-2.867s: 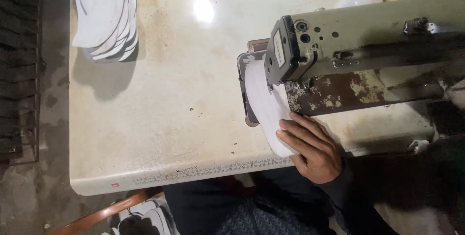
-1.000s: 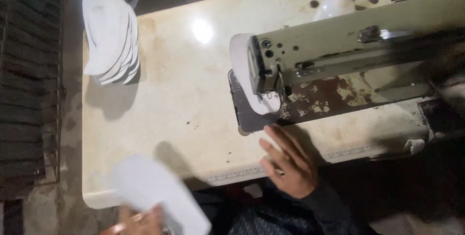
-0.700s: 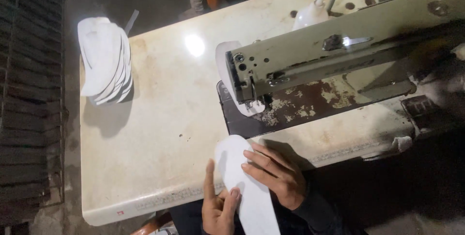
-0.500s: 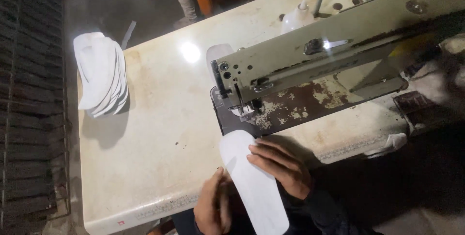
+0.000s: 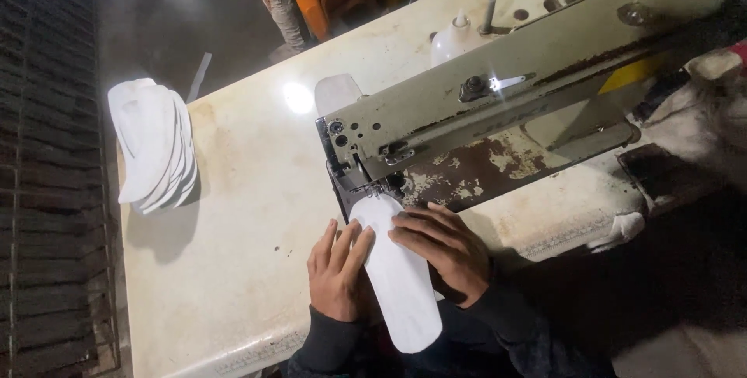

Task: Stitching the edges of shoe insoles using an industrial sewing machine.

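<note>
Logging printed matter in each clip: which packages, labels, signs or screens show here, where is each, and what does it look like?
Yellow patch, perhaps a label: on the side of the sewing machine arm, towards its right end; slanted yellow block, too blurred to show any print.
Faint printed strip: along the front edge of the table, left of the left hand; thin pale line, unreadable.
No packages, signs or screens in view.

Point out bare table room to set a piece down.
Free: the table between the stack and machine, and the near-left corner beside the left hand. Crowded: at the needle, where both hands, right hand included, press the white piece.
</note>
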